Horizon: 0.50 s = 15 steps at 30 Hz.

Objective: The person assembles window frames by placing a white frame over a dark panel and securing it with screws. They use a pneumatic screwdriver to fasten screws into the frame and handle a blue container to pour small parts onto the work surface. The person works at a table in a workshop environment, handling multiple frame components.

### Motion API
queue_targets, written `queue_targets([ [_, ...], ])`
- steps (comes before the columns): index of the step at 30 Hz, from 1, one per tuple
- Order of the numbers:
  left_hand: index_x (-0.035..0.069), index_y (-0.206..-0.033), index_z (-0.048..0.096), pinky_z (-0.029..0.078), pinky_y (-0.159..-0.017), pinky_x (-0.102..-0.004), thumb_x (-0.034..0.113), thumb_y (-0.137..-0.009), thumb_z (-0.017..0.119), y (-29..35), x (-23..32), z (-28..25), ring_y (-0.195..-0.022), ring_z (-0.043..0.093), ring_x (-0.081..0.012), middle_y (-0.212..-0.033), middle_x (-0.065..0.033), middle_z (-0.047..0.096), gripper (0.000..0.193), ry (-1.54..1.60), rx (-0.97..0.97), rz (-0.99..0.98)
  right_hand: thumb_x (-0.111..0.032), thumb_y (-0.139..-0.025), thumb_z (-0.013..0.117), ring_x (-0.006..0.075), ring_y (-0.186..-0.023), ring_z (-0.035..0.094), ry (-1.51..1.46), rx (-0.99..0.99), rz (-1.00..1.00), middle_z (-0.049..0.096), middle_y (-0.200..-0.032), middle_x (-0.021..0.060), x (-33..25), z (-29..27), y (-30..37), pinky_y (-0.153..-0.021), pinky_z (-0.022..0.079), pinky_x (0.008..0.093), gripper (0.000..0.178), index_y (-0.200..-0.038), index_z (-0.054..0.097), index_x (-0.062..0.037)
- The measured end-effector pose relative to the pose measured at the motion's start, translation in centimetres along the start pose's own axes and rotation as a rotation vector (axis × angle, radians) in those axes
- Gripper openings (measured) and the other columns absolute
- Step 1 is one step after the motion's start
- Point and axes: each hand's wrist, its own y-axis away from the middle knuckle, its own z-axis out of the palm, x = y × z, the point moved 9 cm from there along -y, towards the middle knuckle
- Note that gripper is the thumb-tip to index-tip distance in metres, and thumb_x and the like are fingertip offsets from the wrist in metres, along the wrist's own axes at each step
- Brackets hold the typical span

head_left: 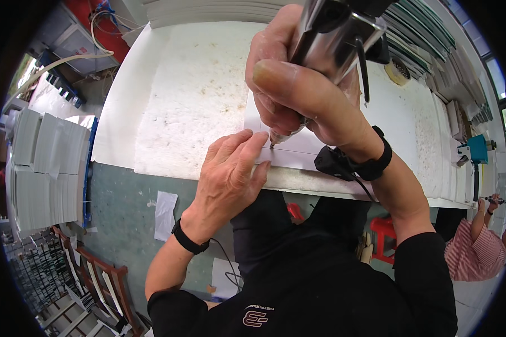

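My right hand is wrapped round a shiny metal drill with black parts, held close to the camera. Its narrow bit points down at a white sheet, near a thin dark line that crosses the sheet. Whether the bit touches the surface I cannot tell. My left hand rests on the sheet's left end, holding nothing, fingers stretched out and thumb apart. Its index fingertip is just beside the bit.
The sheet lies on a stained white worktable. A round tin stands at its far right, near stacked panels. More white panels are piled at left. A red stool is below the table; a person in a striped top is at right.
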Motion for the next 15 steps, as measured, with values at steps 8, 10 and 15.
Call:
queue_targets([
  [8, 0.002, -0.130, 0.053, 0.050, -0.103, -0.0465, 0.001, -0.080, 0.073, -1.4, 1.3, 0.3, -0.116, 0.066, -0.0345, -0.118, -0.0151, 0.070, 0.053, -0.116, -0.159, 0.085, -0.023, -0.093, 0.078, 0.0052, -0.053, 0.054, -0.068, -0.001, 0.006, 0.064, -0.073, -0.0005, -2.1, -1.0, -0.3, -0.050, 0.042, 0.0240, 0.019, -0.095, 0.071, -0.0058],
  [10, 0.002, -0.123, 0.058, 0.051, -0.099, -0.0450, 0.002, -0.085, 0.073, -2.4, 1.5, 0.4, -0.110, 0.068, -0.0314, -0.110, -0.0133, 0.072, 0.041, -0.133, -0.227, 0.067, -0.021, -0.097, 0.073, 0.0061, -0.051, 0.056, -0.081, 0.056, -0.153, 0.067, -0.075, 0.0019, -5.8, -3.3, 0.0, -0.046, 0.045, 0.0236, 0.014, -0.097, 0.072, -0.0069],
  [15, 0.005, -0.110, 0.065, 0.053, -0.085, -0.0400, 0.006, -0.091, 0.073, -8.5, 2.7, 1.9, -0.098, 0.070, -0.0281, -0.094, -0.0092, 0.074, 0.020, -0.008, -0.366, -0.053, -0.033, -0.102, 0.064, 0.0075, -0.042, 0.047, 0.122, 0.129, -0.413, 0.055, -0.064, 0.0013, -12.4, -13.4, 1.8, -0.041, 0.041, 0.0240, 0.028, -0.100, 0.057, -0.0062],
])
